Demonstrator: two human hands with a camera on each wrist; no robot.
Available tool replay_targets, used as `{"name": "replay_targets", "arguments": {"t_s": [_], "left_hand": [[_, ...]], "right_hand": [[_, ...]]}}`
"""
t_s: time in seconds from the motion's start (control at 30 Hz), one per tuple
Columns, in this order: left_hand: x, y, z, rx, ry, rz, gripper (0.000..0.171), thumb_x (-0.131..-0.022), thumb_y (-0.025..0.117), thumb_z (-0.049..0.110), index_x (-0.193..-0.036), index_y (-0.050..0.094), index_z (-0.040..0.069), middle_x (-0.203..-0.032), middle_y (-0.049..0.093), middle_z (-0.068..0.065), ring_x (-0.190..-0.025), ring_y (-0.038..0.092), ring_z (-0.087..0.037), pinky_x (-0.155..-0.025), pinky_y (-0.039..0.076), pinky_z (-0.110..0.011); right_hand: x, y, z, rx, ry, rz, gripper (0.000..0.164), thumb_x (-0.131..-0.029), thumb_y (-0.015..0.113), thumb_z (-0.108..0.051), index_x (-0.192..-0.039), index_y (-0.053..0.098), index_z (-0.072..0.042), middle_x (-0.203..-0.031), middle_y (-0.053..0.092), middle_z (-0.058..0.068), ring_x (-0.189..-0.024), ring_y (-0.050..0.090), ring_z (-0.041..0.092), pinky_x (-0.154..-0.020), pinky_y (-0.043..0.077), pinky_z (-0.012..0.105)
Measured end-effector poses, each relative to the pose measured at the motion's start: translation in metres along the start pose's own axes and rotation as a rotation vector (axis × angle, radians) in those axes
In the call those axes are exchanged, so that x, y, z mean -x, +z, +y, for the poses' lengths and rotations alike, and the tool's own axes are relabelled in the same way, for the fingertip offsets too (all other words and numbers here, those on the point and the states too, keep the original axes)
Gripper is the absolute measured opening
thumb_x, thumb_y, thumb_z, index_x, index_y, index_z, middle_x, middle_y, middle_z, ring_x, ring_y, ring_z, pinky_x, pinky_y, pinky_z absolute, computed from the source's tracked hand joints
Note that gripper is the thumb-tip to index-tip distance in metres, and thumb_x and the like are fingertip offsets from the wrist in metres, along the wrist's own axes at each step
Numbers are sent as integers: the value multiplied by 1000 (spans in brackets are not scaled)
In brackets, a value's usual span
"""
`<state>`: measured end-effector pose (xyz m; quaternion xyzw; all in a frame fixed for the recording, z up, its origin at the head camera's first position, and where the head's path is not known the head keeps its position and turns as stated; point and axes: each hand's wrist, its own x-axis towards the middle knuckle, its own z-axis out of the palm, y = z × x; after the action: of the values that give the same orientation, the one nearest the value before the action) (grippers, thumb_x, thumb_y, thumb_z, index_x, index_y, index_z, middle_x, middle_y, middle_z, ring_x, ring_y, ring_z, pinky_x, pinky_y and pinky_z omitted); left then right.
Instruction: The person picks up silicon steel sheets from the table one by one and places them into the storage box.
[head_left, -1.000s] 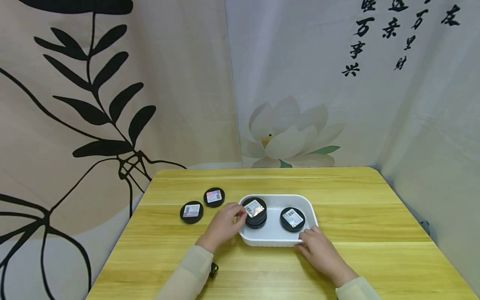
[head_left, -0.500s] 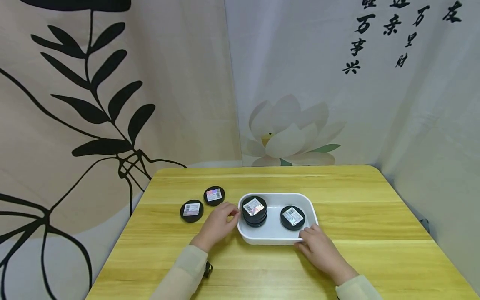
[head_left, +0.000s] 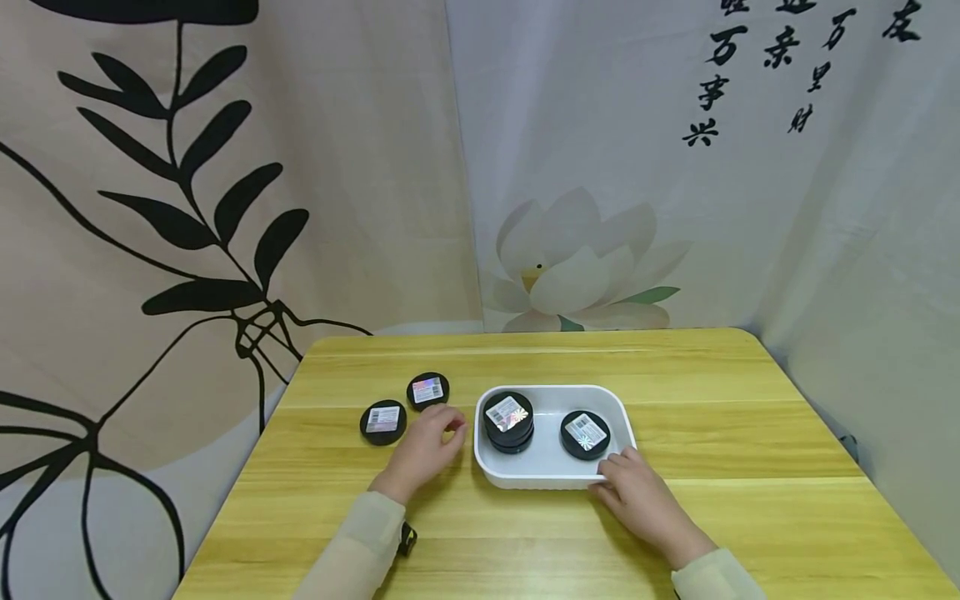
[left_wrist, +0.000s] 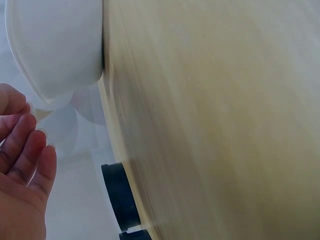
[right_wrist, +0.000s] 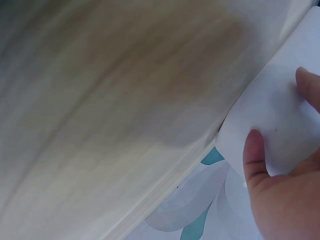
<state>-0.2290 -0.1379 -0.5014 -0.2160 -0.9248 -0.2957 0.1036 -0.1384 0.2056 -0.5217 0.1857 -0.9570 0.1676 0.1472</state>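
Observation:
A white tray (head_left: 540, 482) stands on the table, with a stack of flat round black containers (head_left: 508, 419) at its left end and a single black container (head_left: 585, 436) toward the right. My right hand (head_left: 641, 504) grips the tray's front right rim; the right wrist view shows the thumb (right_wrist: 254, 152) at the tray's outer wall (right_wrist: 280, 115). Left of the tray, my left hand (head_left: 422, 450) hovers with loosely bent fingers and nothing in them. Just beyond it lie two loose black containers, a nearer one (head_left: 383, 422) and a farther one (head_left: 428, 390), both labelled.
The yellow wood table (head_left: 675, 533) has its back edge near a printed curtain (head_left: 375, 167) with plant and lotus designs. A dark strap (head_left: 407, 539) shows at my left wrist.
My left hand has withdrawn leftward from the stack in the tray toward the loose containers. My right hand stays at the rim, and the containers keep their places.

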Motion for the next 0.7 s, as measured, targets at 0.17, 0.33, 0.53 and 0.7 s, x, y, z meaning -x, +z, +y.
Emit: {"name": "replay_targets", "arguments": {"t_s": [0.17, 0.33, 0.53, 0.7], "left_hand": [[2, -3, -6, -27, 25, 10, 9, -97, 66, 24, -98, 69, 15, -100, 67, 5, -98, 65, -12, -88, 56, -32], [3, -7, -10, -61, 16, -3, 8, -98, 66, 24, -97, 69, 17, -98, 66, 6, -96, 64, -12, -87, 56, -33], [3, -9, -15, -82, 24, -11, 6, -97, 66, 22, -97, 69, 17, -97, 66, 6, -95, 63, -13, -85, 56, -34], [3, -10, -20, -102, 20, -4, 4, -96, 66, 21, -95, 69, 18, -96, 66, 5, -94, 62, -12, -85, 55, -33]], "right_hand": [[0, 0, -1, 1, 12, -14, 19, -82, 83, -24, -82, 64, -22, -83, 60, -14, -85, 42, 9, -74, 43, 27], [0, -1, -1, 2, 21, -24, 20, -82, 83, -25, -82, 63, -23, -83, 60, -14, -84, 42, 8, -74, 43, 27], [-1, -1, -2, -2, 18, -15, 20, -81, 83, -25, -82, 64, -22, -83, 61, -13, -84, 42, 8, -74, 43, 28], [-1, -1, -2, -4, 21, -22, 18, -82, 83, -26, -83, 65, -22, -84, 63, -13, -85, 43, 9, -75, 44, 28]]}}
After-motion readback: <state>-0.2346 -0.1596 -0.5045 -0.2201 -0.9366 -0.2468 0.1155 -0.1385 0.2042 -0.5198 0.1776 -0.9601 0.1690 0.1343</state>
